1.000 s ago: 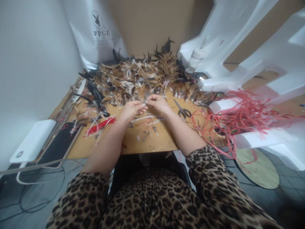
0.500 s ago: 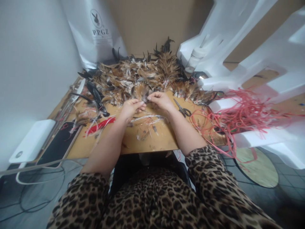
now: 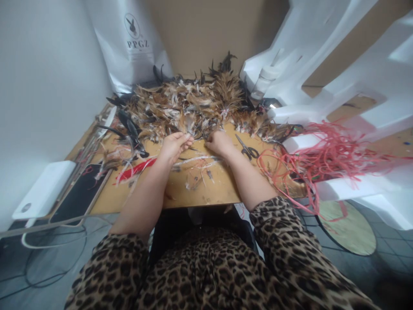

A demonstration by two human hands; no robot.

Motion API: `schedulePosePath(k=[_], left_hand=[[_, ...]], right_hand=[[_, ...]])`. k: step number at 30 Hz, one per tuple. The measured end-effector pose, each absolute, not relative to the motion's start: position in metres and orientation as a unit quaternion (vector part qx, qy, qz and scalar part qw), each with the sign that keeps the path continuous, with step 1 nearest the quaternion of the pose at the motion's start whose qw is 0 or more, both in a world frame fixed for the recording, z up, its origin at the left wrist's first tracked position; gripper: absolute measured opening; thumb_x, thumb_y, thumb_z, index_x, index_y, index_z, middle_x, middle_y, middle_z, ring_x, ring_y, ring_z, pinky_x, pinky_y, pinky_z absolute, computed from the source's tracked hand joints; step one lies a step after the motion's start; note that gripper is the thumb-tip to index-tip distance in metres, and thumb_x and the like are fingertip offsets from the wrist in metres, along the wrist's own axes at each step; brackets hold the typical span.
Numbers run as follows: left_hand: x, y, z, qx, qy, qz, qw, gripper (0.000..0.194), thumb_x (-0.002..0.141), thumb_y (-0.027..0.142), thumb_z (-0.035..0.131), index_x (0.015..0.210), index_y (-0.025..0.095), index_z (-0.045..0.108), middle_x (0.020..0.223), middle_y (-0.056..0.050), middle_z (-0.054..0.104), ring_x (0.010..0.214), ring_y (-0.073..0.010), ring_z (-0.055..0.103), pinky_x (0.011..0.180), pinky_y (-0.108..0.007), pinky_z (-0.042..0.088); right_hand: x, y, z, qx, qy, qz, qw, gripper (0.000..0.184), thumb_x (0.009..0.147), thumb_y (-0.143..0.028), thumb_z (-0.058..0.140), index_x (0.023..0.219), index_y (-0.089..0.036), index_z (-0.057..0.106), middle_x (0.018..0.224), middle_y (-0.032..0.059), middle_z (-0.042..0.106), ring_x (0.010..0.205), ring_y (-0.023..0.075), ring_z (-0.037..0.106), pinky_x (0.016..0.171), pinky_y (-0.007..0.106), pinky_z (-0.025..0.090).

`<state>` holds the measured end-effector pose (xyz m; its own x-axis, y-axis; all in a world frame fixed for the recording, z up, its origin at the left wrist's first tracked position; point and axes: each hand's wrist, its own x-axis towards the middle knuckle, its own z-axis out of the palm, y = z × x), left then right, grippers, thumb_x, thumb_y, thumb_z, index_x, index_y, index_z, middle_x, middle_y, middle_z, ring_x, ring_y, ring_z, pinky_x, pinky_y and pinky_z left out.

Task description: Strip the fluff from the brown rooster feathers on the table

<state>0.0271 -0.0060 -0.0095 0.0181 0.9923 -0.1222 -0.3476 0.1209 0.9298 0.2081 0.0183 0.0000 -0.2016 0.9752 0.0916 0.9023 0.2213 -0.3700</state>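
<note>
A big heap of brown, white and black feathers [image 3: 193, 101] covers the back of a wooden board [image 3: 206, 191]. My left hand [image 3: 174, 145] is closed in a pinch on a small bunch of brown feathers [image 3: 188, 128] at the heap's front edge. A hand's width to the right, my right hand [image 3: 220, 143] lies curled, knuckles up, fingertips pushed into the feathers at the heap's edge; what they grip is hidden. Black scissors [image 3: 247, 148] lie just right of that hand.
A tangle of red strings [image 3: 322, 157] spreads over white foam blocks [image 3: 338, 86] at the right. Red feathers [image 3: 135, 169], a dark phone [image 3: 79, 193] and a white box [image 3: 41, 189] lie at the left. A white bag [image 3: 129, 43] stands behind the heap.
My hands were pinched together at one spot; now they have parted. The right hand has dropped with its fingers in the heap's edge, and the left keeps its bunch of feathers.
</note>
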Motion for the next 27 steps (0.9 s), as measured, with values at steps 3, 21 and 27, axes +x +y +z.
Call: schedulePosePath(k=[3, 21, 27], left_hand=[[0.028, -0.007, -0.009, 0.370, 0.439, 0.545, 0.612, 0.016, 0.065, 0.020, 0.071, 0.068, 0.009, 0.060, 0.068, -0.006, 0.067, 0.052, -0.0042, 0.057, 0.046, -0.012, 0.040], [0.025, -0.010, -0.004, 0.372, 0.353, 0.533, 0.673, 0.009, 0.068, 0.013, 0.068, 0.075, 0.008, 0.064, 0.098, -0.012, 0.068, 0.066, -0.0063, 0.063, 0.054, -0.013, 0.047], [0.027, -0.011, -0.003, 0.364, 0.359, 0.526, 0.679, 0.007, 0.069, 0.011, 0.066, 0.075, 0.008, 0.065, 0.085, -0.010, 0.069, 0.064, -0.0052, 0.062, 0.057, -0.012, 0.047]], right_hand=[[0.204, 0.018, -0.003, -0.638, -0.753, 0.086, 0.133, 0.016, 0.068, -0.022, 0.057, 0.073, -0.012, 0.069, 0.081, 0.0173, 0.067, 0.076, 0.0212, 0.061, 0.069, 0.029, 0.042], [0.225, 0.016, 0.020, -0.441, -0.727, 0.464, 0.248, 0.012, 0.058, -0.021, 0.064, 0.066, -0.013, 0.069, 0.058, -0.0001, 0.063, 0.050, 0.0072, 0.049, 0.052, 0.020, 0.039], [0.219, 0.014, 0.018, -0.442, -0.742, 0.438, 0.250, 0.012, 0.060, -0.023, 0.062, 0.065, -0.013, 0.067, 0.054, -0.0014, 0.059, 0.049, 0.0070, 0.048, 0.051, 0.020, 0.038]])
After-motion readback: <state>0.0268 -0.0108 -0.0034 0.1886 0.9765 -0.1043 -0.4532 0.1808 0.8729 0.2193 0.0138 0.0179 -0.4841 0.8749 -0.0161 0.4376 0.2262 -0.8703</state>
